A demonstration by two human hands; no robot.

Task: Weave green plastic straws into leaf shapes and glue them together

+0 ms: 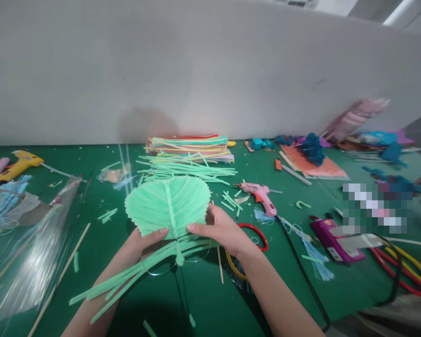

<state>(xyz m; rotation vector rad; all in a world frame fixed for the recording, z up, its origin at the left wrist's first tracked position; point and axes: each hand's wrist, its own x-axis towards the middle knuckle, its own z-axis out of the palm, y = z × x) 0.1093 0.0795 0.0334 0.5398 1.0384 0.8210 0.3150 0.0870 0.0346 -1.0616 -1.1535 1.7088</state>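
Note:
Both of my hands hold a light green leaf made of straws (168, 203) just above the green table. My left hand (140, 243) grips its lower left edge, thumb on top. My right hand (222, 229) grips the lower right edge. Long loose green straw ends (126, 278) trail from the leaf's base toward the lower left. A green midrib runs down the leaf's middle.
A stack of coloured straws (189, 147) and loose green straws (185, 171) lie behind the leaf. A pink glue gun (261, 194) lies to the right, a yellow glue gun (19, 164) at far left. Clear plastic wrapping (31, 262) lies left. Red and yellow rings (407, 271) and blue paper flowers (314, 147) lie right.

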